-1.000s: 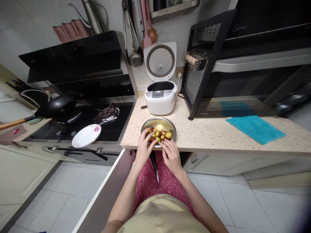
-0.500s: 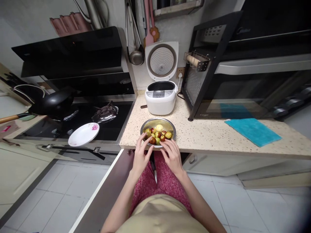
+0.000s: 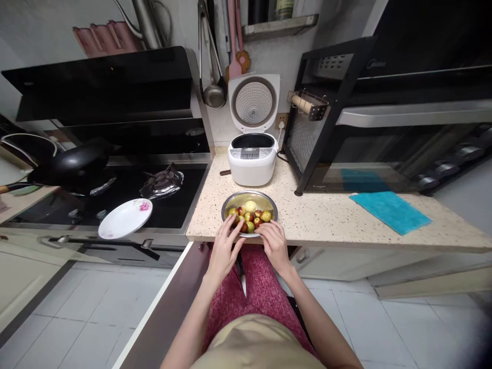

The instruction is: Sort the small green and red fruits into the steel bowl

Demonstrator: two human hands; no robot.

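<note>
A round steel bowl (image 3: 229,201) stands at the front edge of the speckled counter. In it lie several green and red-brown fruits (image 3: 249,225) that look like fresh jujubes. My left hand (image 3: 225,248) is at the bowl's near left side, fingers spread over the rim and close to the fruits, thumb apart. At the near right rim is my right hand (image 3: 274,243), its fingers stretched out and close together. Both look empty. Whether the fingertips press on the bowl or fruits is hard to tell. Behind the bowl sits a white rice cooker (image 3: 251,171) with its lid raised.
Left of the counter, a white flowered plate (image 3: 125,219) rests at the front of the black gas stove (image 3: 169,212), near a dark wok (image 3: 77,164). A blue cloth (image 3: 392,211) lies to the right, before a black oven (image 3: 376,148). An open cabinet door (image 3: 169,302) juts out below.
My right hand's fingers have drawn closer together at the bowl's rim. The left hand stays at the near left side. The camera view has shifted slightly.
</note>
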